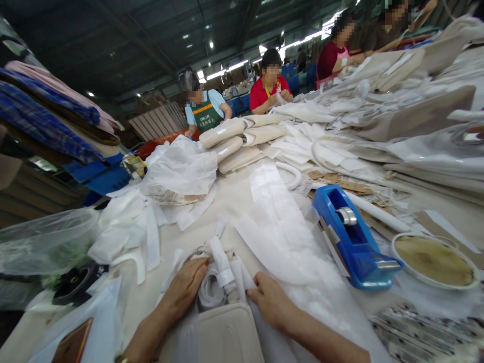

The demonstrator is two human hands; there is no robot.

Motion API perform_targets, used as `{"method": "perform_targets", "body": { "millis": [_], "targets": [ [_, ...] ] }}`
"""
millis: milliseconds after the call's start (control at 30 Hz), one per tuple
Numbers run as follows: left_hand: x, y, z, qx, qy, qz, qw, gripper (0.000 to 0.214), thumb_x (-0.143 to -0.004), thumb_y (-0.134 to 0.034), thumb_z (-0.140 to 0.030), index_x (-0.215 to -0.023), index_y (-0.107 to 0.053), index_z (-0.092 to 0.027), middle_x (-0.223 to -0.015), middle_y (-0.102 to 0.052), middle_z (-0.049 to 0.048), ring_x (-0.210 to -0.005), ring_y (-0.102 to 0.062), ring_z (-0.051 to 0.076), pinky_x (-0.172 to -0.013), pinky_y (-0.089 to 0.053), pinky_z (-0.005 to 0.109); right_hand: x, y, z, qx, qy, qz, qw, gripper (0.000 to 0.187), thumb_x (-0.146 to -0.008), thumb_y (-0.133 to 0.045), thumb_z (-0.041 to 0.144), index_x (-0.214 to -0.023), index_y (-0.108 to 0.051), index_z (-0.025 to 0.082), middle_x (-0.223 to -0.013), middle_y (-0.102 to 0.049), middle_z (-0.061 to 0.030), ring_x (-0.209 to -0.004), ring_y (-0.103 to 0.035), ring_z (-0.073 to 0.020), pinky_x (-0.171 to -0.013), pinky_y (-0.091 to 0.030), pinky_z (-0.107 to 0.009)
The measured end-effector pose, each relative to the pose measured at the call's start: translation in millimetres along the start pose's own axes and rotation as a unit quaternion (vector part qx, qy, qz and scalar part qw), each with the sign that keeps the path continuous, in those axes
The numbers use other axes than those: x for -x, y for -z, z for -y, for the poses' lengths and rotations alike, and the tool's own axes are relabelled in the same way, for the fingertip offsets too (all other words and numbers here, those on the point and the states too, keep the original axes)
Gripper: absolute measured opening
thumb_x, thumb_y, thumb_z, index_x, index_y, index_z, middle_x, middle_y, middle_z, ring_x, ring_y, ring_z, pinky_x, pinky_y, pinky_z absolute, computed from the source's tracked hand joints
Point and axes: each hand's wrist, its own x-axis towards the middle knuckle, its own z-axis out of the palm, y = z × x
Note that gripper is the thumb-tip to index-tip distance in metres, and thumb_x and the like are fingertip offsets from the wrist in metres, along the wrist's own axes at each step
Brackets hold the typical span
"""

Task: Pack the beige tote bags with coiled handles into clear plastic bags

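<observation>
A beige handbag (227,335) lies in front of me at the near edge of the table, with clear plastic along its left side. White-wrapped strap parts (223,269) and a roll of white foam wrap (210,292) sit at its top. My left hand (183,285) curves over the bag's left side, fingers together, with the fingertips by the wrapped parts. On the right, my right hand (272,300) is beside the bag with thumb and fingers apart; its fingertips are near the white wrapping. Some of its fingers are hidden.
A blue tape dispenser (350,239) and a round yellowish dish (434,259) stand at right. A phone (72,343) and a black tape roll (77,285) lie at left. Stacked wrapped bags (242,138) and white sheets (280,217) lie beyond. Several co-workers (270,85) are across the table.
</observation>
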Motion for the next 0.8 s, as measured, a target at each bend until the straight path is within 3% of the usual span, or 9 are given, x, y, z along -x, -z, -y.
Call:
{"method": "perform_targets", "body": {
  "millis": [133,367,433,600,800],
  "targets": [
    [-16.6,-10.4,-4.7,-0.018,-0.014,0.017,1.0,0.043,-0.092,-0.025,-0.035,-0.087,-0.065,-0.019,-0.093,-0.068,0.0093,-0.09,-0.062,0.021,-0.085,-0.051,0.037,0.7,-5.2,-5.2,-0.025,-0.007,-0.014,1.0,0.019,-0.081,-0.049,0.015,-0.067,-0.038,0.021,-0.075,-0.057,-0.002,-0.076,-0.052,-0.0168,-0.067,-0.034,-0.025],
    [-15.5,-10.0,4.3,0.052,0.036,0.026,0.998,0.041,-0.089,-0.033,-0.047,-0.09,-0.066,-0.021,-0.092,-0.068,0.0065,-0.088,-0.062,0.022,-0.078,-0.051,0.036,-5.8,-30.3,-17.5,-0.198,-0.013,-0.027,0.98,0.016,-0.081,-0.044,0.019,-0.067,-0.038,0.022,-0.062,-0.041,0.0039,-0.063,-0.045,-0.0137,-0.057,-0.033,-0.023],
    [-15.2,-9.8,6.0,0.084,0.036,0.023,0.996,0.041,-0.088,-0.036,-0.048,-0.092,-0.066,-0.021,-0.097,-0.068,0.0061,-0.092,-0.062,0.023,-0.08,-0.049,0.035,-14.3,-35.0,-8.2,-0.176,-0.012,-0.04,0.983,0.016,-0.082,-0.042,0.018,-0.067,-0.038,0.022,-0.064,-0.044,0.0027,-0.065,-0.046,-0.0139,-0.058,-0.034,-0.023],
    [-16.1,-9.7,6.2,0.104,0.05,0.023,0.993,0.042,-0.088,-0.035,-0.047,-0.091,-0.067,-0.021,-0.096,-0.069,0.0058,-0.092,-0.062,0.023,-0.081,-0.048,0.034,-32.1,-27.6,21.6,0.018,-0.003,-0.023,1.0,0.021,-0.082,-0.036,0.009,-0.065,-0.036,0.022,-0.071,-0.055,-0.0017,-0.071,-0.051,-0.0145,-0.06,-0.034,-0.023],
    [-17.6,-11.8,4.5,0.056,0.087,0.014,0.994,0.049,-0.083,-0.034,-0.055,-0.094,-0.067,-0.021,-0.097,-0.069,0.0047,-0.093,-0.061,0.024,-0.081,-0.046,0.035,-16.0,3.7,16.0,0.097,0.021,0.057,0.993,0.018,-0.087,-0.046,0.023,-0.07,-0.05,0.017,-0.078,-0.061,-0.0079,-0.076,-0.055,-0.0203,-0.07,-0.038,-0.03]
  ]
}}
